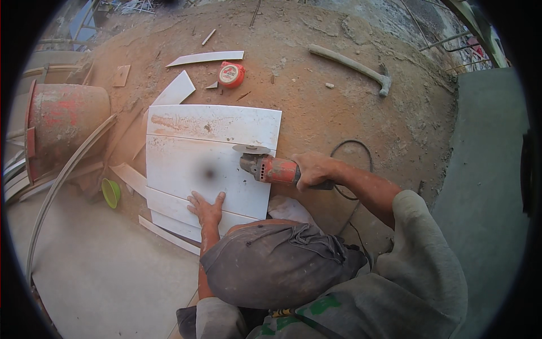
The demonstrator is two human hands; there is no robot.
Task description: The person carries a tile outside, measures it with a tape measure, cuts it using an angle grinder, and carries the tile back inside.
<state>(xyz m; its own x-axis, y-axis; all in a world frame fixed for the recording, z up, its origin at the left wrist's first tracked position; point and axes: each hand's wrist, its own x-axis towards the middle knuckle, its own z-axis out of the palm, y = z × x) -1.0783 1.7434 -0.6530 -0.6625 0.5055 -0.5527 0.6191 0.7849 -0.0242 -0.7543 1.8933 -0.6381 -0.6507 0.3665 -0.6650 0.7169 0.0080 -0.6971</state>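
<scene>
My right hand is wrapped round the body of a red and black angle grinder. The grinder's disc lies over the right part of a white tile, close to a line that runs across it; whether the disc touches the tile I cannot tell. My left hand rests flat on the near part of the white pieces, fingers spread. Reddish dust smears the tile's far strip. More white strips stick out under the near edge.
Beyond the tile lie a red tape measure, white offcuts and a hammer on the dirt. A large red-stained bucket and a small green cup are at the left. A black cord loops behind my right arm.
</scene>
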